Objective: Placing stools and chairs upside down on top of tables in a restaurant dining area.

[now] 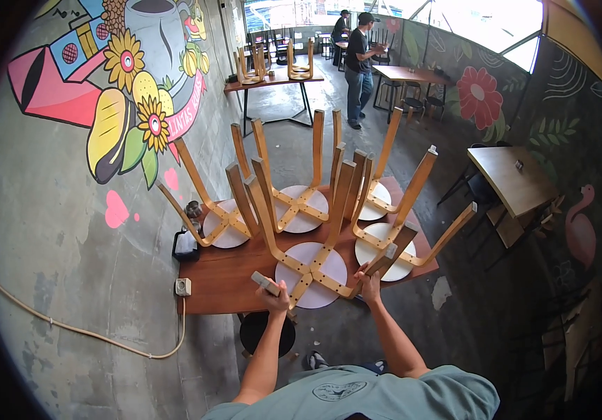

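The nearest stool (313, 273) was held upside down at the near edge of the tabletop (220, 280), its round seat below and legs upward. The left hand (274, 299) was clamped on one leg, the right hand (367, 281) on another at the opposite side; whether the seat was fully supported could not be told. For good handling, both legs were best gripped evenly, the seat kept level, and the upturned legs of the neighbouring stools (378, 248) cleared without knocking. Care was also called for around the black round seat (267, 334) below the edge. Lettering was carried on the pink mural ribbon (187, 112), and a dark oval emblem was printed on the green shirt (339, 390).
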### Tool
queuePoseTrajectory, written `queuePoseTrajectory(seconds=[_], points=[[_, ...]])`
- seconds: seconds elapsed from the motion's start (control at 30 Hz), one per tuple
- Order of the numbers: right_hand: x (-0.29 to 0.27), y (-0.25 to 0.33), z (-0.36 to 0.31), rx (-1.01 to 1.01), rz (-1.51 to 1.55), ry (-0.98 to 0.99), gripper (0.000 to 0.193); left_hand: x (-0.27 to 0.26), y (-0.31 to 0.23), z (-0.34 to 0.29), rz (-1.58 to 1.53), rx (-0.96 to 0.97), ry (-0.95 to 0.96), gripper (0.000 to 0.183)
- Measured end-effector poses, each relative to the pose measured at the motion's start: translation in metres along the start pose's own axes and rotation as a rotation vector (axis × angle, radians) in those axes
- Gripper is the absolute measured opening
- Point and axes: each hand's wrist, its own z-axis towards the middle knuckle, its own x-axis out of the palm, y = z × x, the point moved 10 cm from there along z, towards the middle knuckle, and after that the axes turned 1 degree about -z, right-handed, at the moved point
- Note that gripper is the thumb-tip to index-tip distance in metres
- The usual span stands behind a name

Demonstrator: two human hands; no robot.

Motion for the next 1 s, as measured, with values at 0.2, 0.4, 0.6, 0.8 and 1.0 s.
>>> queuePoseTrajectory(seconds=[0.2, 0.4, 0.6, 0.8, 1.0], points=[[-0.001, -0.003, 0.008, 0.067, -0.095, -0.081, 0.023, 0.012, -0.037, 0.019, 0.220, 0.143, -0.044, 0.039], [-0.013, -0.010, 0.020, 0.105, -0.247, -0.180, 0.036, 0.025, -0.039, 0.027, 0.198, 0.116, -0.056, 0.038], [-0.011, -0.011, 0.018, 0.223, -0.182, -0.154, 0.042, 0.031, -0.037, 0.027, 0.193, 0.095, -0.057, 0.034], [-0.011, -0.011, 0.018, 0.208, -0.172, -0.144, 0.041, 0.034, -0.032, 0.026, 0.208, 0.065, -0.029, 0.037], [-0.016, -0.032, 0.013, 0.287, -0.088, -0.245, 0.043, 0.046, -0.056, 0.029, 0.111, -0.053, 0.114, 0.041]])
